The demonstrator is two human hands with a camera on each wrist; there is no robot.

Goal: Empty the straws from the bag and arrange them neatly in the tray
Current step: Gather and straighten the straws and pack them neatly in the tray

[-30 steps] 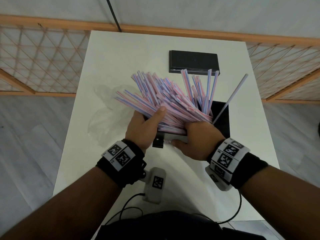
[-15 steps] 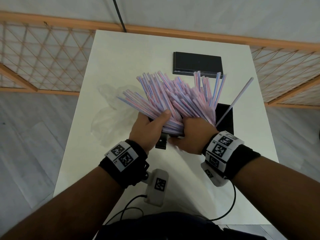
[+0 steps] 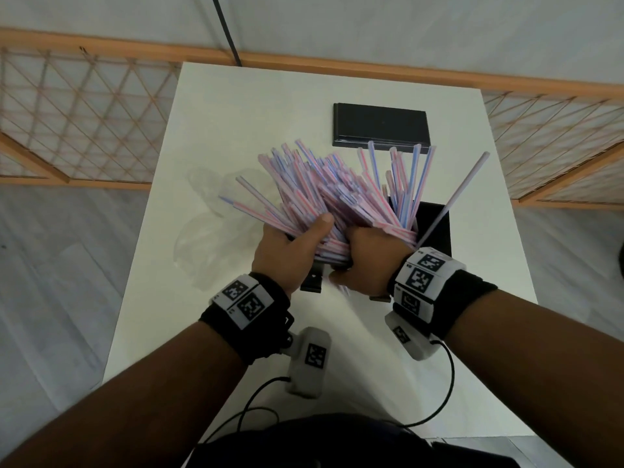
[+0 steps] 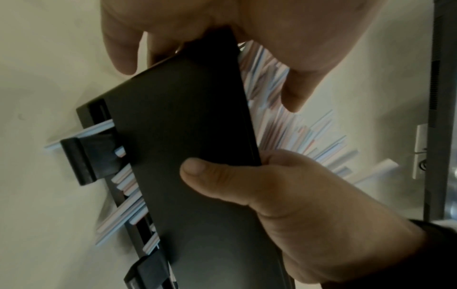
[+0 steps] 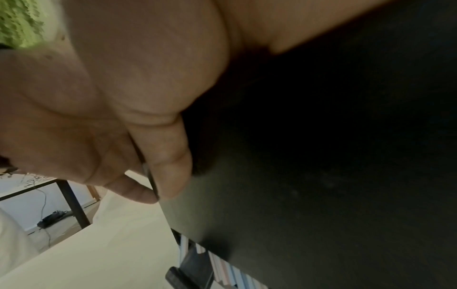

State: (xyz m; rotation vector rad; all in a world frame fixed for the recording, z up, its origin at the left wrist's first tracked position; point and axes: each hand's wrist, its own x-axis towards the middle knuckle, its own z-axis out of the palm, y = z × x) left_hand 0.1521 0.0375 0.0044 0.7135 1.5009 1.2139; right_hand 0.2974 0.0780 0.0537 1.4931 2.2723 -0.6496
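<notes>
Both forearms reach forward over the white desk (image 3: pixel 236 113), and the two hands meet at the near end of a thick bundle of pink, blue and white straws (image 3: pixel 331 197). The left hand (image 3: pixel 290 255) curls round the bundle from its left side, thumb lying over the top; the right hand (image 3: pixel 368 261) wraps it from the right, knuckles up. The head view shows the straws' long axis running away from the person and upward, the far ends fanned out toward the desk's far edge, one white straw (image 3: pixel 452 201) leaning off alone toward the right edge. The black tray (image 3: pixel 435 228) sits under the bundle, mostly hidden there, on the right half of the desk. The left wrist view adds what the head view hides: the tray (image 4: pixel 188 136) seen from below, tilted, both hands (image 4: pixel 284 205) clamped on its edge together with the straws, and straw ends (image 4: pixel 128 181) poking out through the gap at its clipped end. The right wrist view is largely dark tray underside (image 5: pixel 321 176), with the fingers (image 5: pixel 170 166) pinching its rim. A crumpled clear bag (image 3: pixel 206 238) lies near the desk's left edge, and a second black tray (image 3: pixel 380 126) lies flat toward the far edge.
</notes>
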